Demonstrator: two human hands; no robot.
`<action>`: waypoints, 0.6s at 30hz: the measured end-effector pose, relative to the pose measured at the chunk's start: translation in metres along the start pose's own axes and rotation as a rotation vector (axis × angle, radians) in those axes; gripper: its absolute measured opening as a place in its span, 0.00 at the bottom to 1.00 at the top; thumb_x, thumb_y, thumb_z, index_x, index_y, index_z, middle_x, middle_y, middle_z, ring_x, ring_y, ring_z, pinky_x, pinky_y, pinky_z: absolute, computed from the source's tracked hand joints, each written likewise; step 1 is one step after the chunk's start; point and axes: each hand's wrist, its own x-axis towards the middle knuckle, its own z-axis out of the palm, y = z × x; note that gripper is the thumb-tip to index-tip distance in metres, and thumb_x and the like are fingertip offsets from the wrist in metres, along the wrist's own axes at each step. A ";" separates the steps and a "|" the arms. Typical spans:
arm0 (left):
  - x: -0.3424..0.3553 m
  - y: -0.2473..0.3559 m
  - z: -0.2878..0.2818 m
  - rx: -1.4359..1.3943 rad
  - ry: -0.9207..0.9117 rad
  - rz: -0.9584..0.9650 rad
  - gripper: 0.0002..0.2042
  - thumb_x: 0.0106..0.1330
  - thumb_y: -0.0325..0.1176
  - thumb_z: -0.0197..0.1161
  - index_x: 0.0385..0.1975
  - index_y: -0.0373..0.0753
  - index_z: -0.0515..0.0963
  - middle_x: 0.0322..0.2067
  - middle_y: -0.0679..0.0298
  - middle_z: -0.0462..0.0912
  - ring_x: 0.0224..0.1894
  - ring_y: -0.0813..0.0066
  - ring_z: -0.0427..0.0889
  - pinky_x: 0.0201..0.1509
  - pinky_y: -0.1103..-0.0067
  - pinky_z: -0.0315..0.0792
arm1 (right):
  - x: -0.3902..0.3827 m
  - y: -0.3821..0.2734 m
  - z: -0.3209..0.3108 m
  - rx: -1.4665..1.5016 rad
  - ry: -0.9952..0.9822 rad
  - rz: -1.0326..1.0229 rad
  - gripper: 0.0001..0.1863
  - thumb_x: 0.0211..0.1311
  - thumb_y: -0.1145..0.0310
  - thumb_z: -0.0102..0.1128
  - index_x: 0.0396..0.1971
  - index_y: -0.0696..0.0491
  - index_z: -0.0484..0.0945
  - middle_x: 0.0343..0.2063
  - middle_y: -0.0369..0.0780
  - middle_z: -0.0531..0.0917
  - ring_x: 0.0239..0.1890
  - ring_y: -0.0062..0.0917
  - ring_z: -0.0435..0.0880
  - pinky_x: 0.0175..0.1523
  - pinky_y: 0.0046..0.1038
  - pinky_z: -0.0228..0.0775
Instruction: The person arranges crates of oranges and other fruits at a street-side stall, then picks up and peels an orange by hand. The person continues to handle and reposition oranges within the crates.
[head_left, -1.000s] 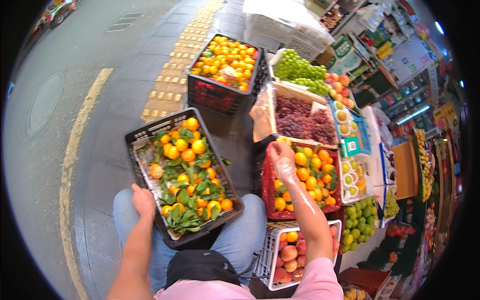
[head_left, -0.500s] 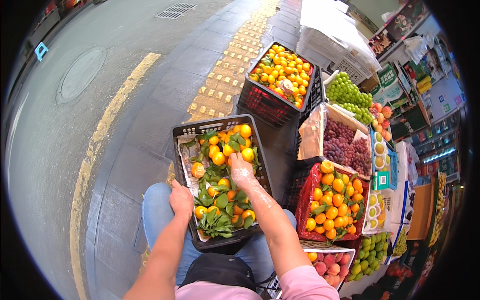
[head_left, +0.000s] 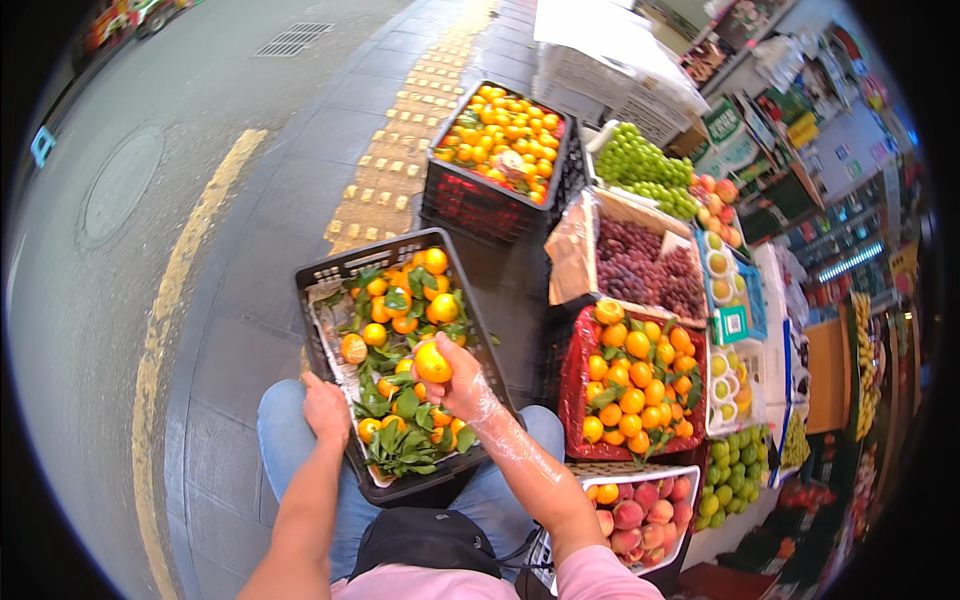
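A black plastic crate (head_left: 303, 290) lined with newspaper rests on my lap, holding orange mandarins (head_left: 392, 303) and loose green leaves (head_left: 400, 448). Just above the fruit, my right hand (head_left: 460, 385) is closed around one mandarin (head_left: 433, 362). Clear film is wrapped around my right wrist and forearm. At the crate's left rim, my left hand (head_left: 326, 408) is closed on the edge, its fingertips partly hidden.
Ahead stands a tall black crate of small oranges (head_left: 500, 140). To my right are a red-lined crate of oranges (head_left: 637, 385), a box of red grapes (head_left: 645, 262), green grapes (head_left: 645, 170), peaches (head_left: 650, 520) and green citrus (head_left: 735, 475). Road lies at left.
My right hand has come up from among the fruit and toward me, now with a mandarin in it. My left hand stays at the crate's rim. The whole view has shifted slightly.
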 end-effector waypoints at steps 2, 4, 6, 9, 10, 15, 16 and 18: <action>0.003 -0.007 0.007 0.032 -0.006 0.009 0.12 0.67 0.32 0.55 0.44 0.31 0.64 0.27 0.42 0.83 0.31 0.40 0.83 0.34 0.53 0.77 | -0.015 -0.005 -0.001 -0.045 0.081 -0.017 0.24 0.75 0.47 0.47 0.43 0.56 0.76 0.25 0.42 0.80 0.12 0.16 0.64 0.17 0.21 0.57; 0.015 -0.014 0.010 0.489 -0.284 0.246 0.11 0.68 0.31 0.54 0.43 0.31 0.65 0.26 0.43 0.83 0.29 0.41 0.82 0.33 0.54 0.76 | -0.031 -0.011 -0.014 -0.166 0.124 -0.113 0.23 0.75 0.48 0.48 0.35 0.55 0.76 0.22 0.38 0.79 0.12 0.16 0.65 0.17 0.21 0.56; 0.009 -0.016 0.013 -0.002 -0.061 0.027 0.10 0.68 0.30 0.52 0.43 0.31 0.65 0.26 0.43 0.82 0.28 0.40 0.81 0.33 0.55 0.75 | -0.048 -0.020 -0.037 -0.296 0.160 -0.161 0.23 0.75 0.48 0.48 0.33 0.55 0.76 0.21 0.37 0.78 0.12 0.16 0.65 0.18 0.21 0.56; 0.003 -0.009 0.011 -0.048 0.027 0.082 0.10 0.69 0.30 0.51 0.44 0.31 0.65 0.27 0.40 0.81 0.32 0.37 0.80 0.37 0.54 0.74 | -0.071 -0.046 -0.086 -0.486 0.421 -0.267 0.19 0.69 0.51 0.59 0.38 0.55 0.78 0.25 0.36 0.80 0.17 0.17 0.72 0.23 0.21 0.65; 0.002 -0.008 0.008 -0.072 0.030 0.075 0.10 0.69 0.30 0.51 0.44 0.31 0.65 0.28 0.39 0.81 0.33 0.36 0.80 0.38 0.53 0.73 | -0.080 -0.061 -0.108 -0.555 0.520 -0.277 0.19 0.66 0.53 0.64 0.40 0.56 0.79 0.26 0.37 0.81 0.20 0.19 0.76 0.27 0.23 0.71; -0.001 -0.003 -0.002 -0.096 -0.015 0.077 0.13 0.69 0.31 0.51 0.48 0.30 0.65 0.32 0.37 0.81 0.37 0.34 0.79 0.41 0.51 0.71 | -0.119 -0.130 -0.205 -1.236 1.079 -0.427 0.29 0.50 0.57 0.73 0.47 0.60 0.76 0.42 0.53 0.84 0.48 0.43 0.84 0.56 0.37 0.74; -0.001 -0.003 -0.002 -0.105 -0.019 0.072 0.13 0.69 0.31 0.51 0.48 0.30 0.65 0.32 0.38 0.81 0.37 0.34 0.79 0.41 0.51 0.71 | -0.125 -0.141 -0.219 -1.314 1.164 -0.327 0.31 0.49 0.55 0.73 0.48 0.61 0.76 0.45 0.56 0.83 0.51 0.47 0.83 0.56 0.39 0.73; 0.000 -0.004 -0.002 -0.100 -0.009 0.066 0.13 0.69 0.31 0.52 0.48 0.30 0.65 0.32 0.38 0.81 0.37 0.34 0.79 0.41 0.51 0.71 | -0.132 -0.152 -0.240 -1.397 1.189 -0.122 0.35 0.48 0.51 0.74 0.50 0.61 0.75 0.46 0.57 0.82 0.51 0.51 0.81 0.58 0.40 0.72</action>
